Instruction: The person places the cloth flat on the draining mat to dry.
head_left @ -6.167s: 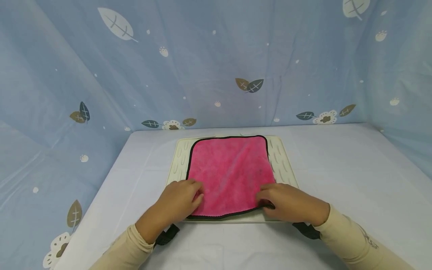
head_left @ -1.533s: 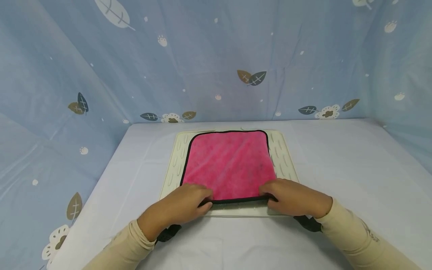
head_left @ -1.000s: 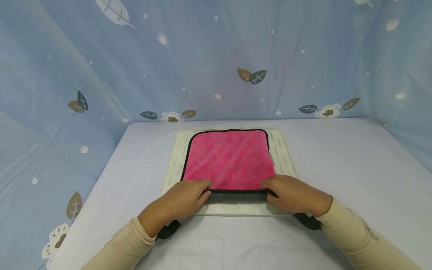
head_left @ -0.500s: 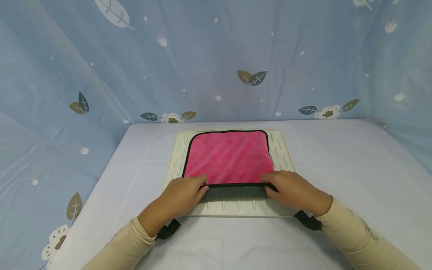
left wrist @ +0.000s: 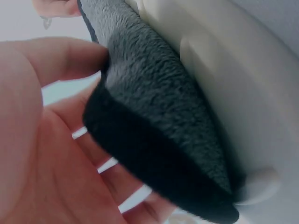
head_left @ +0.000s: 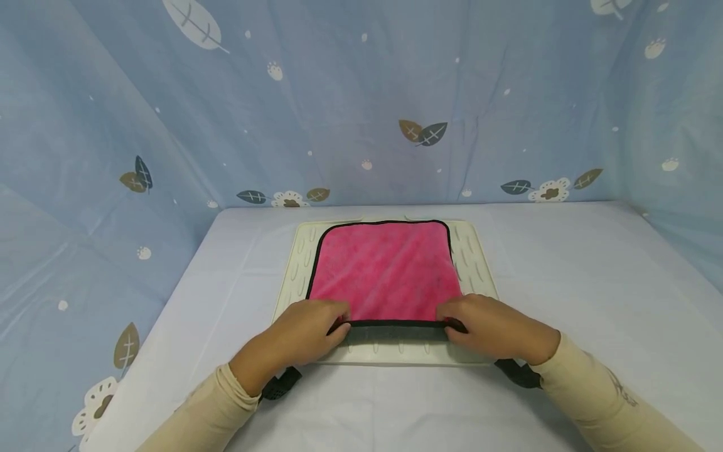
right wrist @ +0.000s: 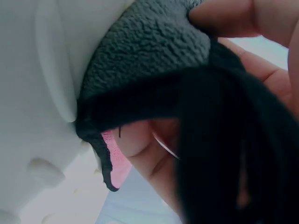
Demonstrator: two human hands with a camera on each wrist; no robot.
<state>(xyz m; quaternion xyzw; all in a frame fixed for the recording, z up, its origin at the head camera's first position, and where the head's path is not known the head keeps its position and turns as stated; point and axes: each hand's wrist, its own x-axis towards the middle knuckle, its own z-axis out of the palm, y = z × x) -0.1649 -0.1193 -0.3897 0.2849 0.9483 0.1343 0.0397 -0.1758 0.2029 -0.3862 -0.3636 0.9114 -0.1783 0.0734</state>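
A pink cloth with black edging lies across a cream ridged mat in the head view. Its near edge is raised, so the grey underside shows below the edging. My left hand pinches that edge near its left corner, thumb below and fingers on the pink side. Near the right corner my right hand pinches the same edge. In the left wrist view the thumb presses the grey pile, and the black-edged corner hangs beside the palm. The right wrist view shows grey pile between thumb and fingers.
The mat rests on a white-covered table. A blue curtain with leaf and flower prints stands behind and to the sides. Black straps sit under both wrists.
Over several seconds the cloth's near edge has come up off the mat, baring the grey underside, and my left hand has shifted right. In the last half second both hands dip slightly toward me.
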